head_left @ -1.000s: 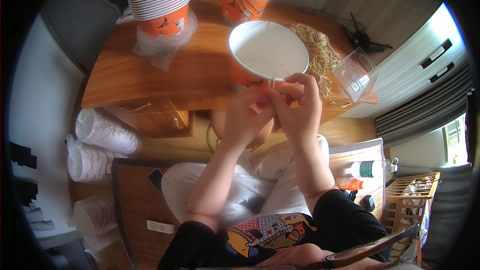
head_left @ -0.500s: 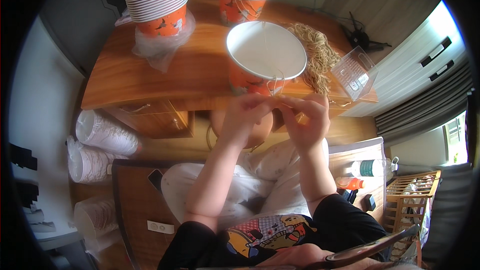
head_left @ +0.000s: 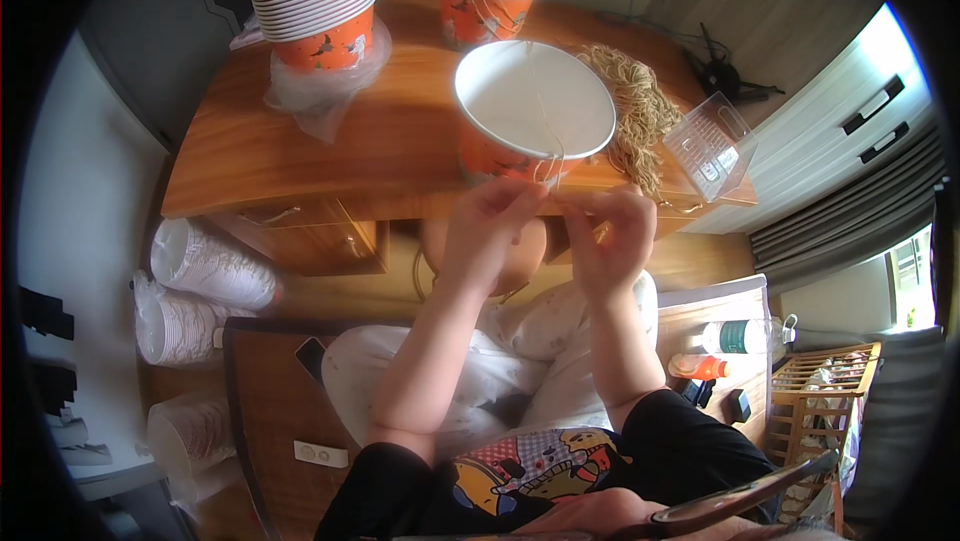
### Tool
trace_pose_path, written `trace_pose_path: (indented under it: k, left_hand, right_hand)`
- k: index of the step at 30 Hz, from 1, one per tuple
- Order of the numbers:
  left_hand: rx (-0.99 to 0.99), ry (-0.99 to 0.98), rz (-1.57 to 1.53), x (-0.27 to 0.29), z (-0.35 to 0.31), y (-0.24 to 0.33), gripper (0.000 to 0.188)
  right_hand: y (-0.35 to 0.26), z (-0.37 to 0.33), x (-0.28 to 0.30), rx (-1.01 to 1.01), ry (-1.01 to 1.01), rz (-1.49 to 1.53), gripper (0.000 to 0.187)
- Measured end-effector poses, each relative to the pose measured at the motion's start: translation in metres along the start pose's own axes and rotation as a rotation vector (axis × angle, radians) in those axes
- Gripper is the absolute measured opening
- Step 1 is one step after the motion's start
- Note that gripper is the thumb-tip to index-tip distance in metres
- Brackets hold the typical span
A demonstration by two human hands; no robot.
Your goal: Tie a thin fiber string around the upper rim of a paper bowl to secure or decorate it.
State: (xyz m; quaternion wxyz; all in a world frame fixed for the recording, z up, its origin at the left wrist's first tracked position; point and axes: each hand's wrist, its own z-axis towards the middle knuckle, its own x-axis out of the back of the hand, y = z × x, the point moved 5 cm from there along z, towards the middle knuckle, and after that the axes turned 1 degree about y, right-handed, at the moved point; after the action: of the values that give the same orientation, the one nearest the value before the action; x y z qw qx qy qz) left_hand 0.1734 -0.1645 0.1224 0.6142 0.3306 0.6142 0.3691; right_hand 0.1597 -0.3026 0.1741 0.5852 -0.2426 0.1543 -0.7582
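Observation:
An orange paper bucket (head_left: 500, 163) with a white inside stands at the front edge of the wooden desk, its mouth tilted toward me. A thin tan cord (head_left: 551, 170) loops at its near rim, and a strand lies across the inside. Just below that rim, my left hand (head_left: 497, 213) is closed in a pinch on the cord. Close beside it, my right hand (head_left: 612, 231) also pinches the cord, fingertips a short way from the left ones. The cord's ends are hidden by my fingers. A heap of tan cords (head_left: 632, 111) lies right of the bucket.
A tall stack of orange buckets (head_left: 320, 46) stands on plastic at the desk's far left; a short bucket stack (head_left: 487, 11) with cord is behind. A clear plastic box (head_left: 710, 146) sits at the right edge. Wrapped white bucket stacks (head_left: 215, 266) lie at lower left.
My fingertips have drawn slightly apart, with the left hand a little higher. The cord at the rim and the strand inside the bucket have shifted. The bucket has barely moved.

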Motion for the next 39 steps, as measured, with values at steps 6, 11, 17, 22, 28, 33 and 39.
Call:
trace_pose_path:
  k: [6,11,17,22,28,33,39]
  left_hand:
    - [-0.111,0.012,-0.047,-0.003,-0.001,0.001,0.009]
    - [-0.12,0.022,-0.063,-0.001,0.001,-0.003,0.007]
    - [-0.133,0.008,-0.056,0.0,0.0,0.0,0.007]
    - [0.009,-0.038,-0.047,-0.006,-0.004,0.007,0.013]
    - [-0.043,-0.11,0.011,-0.002,-0.002,0.012,0.014]
    - [-0.003,-0.114,-0.057,0.004,-0.001,0.011,0.015]
    - [-0.364,-0.101,0.132,-0.004,-0.006,0.024,0.013]
  right_hand:
    - [0.005,-0.003,-0.004,-0.114,0.082,0.087,0.041]
    - [0.01,-0.005,-0.007,-0.146,0.126,0.181,0.043]
    - [0.006,-0.001,-0.007,-0.165,0.106,0.229,0.042]
    - [-0.001,0.007,0.003,-0.065,-0.052,-0.066,0.04]
    - [-0.008,0.018,-0.001,0.176,-0.224,-0.29,0.048]
    - [-0.012,0.019,0.003,0.282,-0.211,-0.402,0.043]
    - [-0.015,0.018,0.006,0.257,-0.179,-0.368,0.043]
